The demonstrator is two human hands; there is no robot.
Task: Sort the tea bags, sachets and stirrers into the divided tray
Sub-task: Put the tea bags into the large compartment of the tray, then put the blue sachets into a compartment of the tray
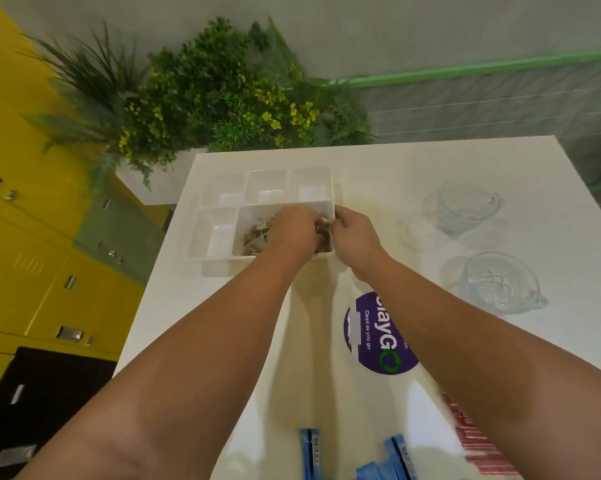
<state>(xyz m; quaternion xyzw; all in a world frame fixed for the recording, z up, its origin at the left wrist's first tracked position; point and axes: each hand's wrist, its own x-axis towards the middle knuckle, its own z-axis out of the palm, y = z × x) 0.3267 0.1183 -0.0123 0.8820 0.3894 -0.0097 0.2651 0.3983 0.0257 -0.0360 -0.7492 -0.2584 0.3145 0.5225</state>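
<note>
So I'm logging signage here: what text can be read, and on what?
"Clean as you go": purple sticker on the table.
"layG" plus a green ring: same sticker, partly hidden by the right arm.
Blue sachets: print too blurred to read.
Red packet: nothing readable.

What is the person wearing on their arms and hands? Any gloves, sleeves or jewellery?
Nothing that shows. Both forearms are bare up to the edge of the picture, with no sleeves in view. The left hand and the right hand are without gloves, and no watch, bracelet or band shows on either wrist. The fingers are too small and blurred to rule out a ring.
</note>
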